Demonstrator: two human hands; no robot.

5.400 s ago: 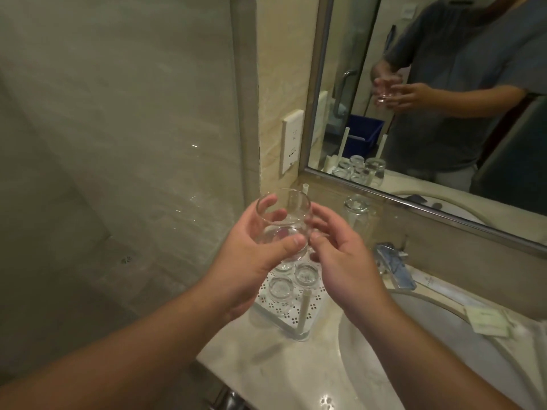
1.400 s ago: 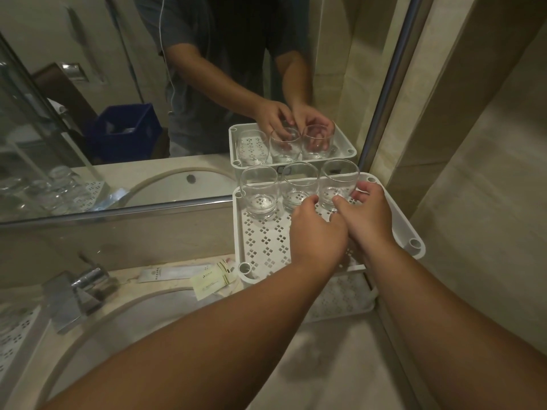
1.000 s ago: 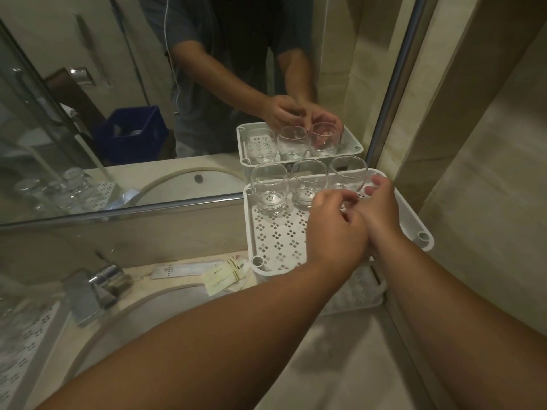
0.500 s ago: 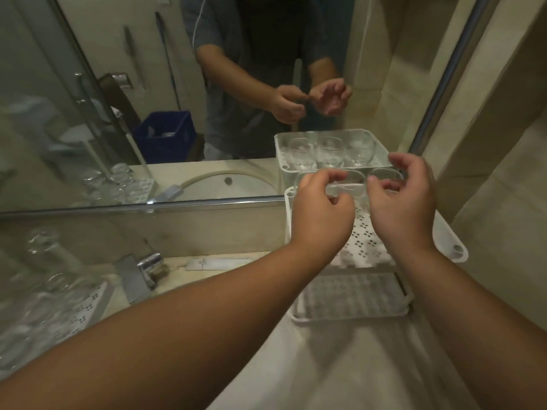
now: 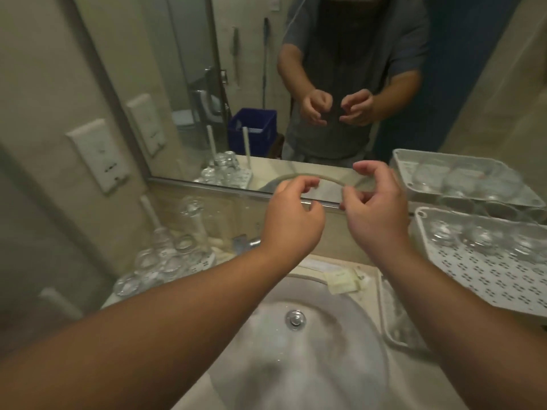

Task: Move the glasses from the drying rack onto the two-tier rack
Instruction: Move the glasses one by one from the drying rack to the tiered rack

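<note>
The clear glasses (image 5: 165, 261) waiting to be moved are standing clustered on the drying rack (image 5: 204, 263), a white perforated tray with upright pegs, at the left end of the vanity counter (image 5: 313, 266) by the mirror (image 5: 296, 84). They are looking like short tumblers, one seemingly upturned on a peg; motion blur is hiding their exact number. Three more glasses (image 5: 479, 236) are lining the back edge of the two-tier rack's (image 5: 488, 273) upper shelf at the counter's right end, just beside the mirror, with bare perforated shelf in front of them.

Both hands are hovering empty above the sink basin (image 5: 296, 350), between the two racks. The left hand (image 5: 291, 221) is hanging with fingers loosely curled around nothing; the right hand (image 5: 376, 208) is doing likewise, thumb and fingers half bent.

The step in hand is probably the reach for another glass. That is calling for a swing left to the drying rack and a careful grip on one tumbler without knocking its close-packed neighbours.
</note>
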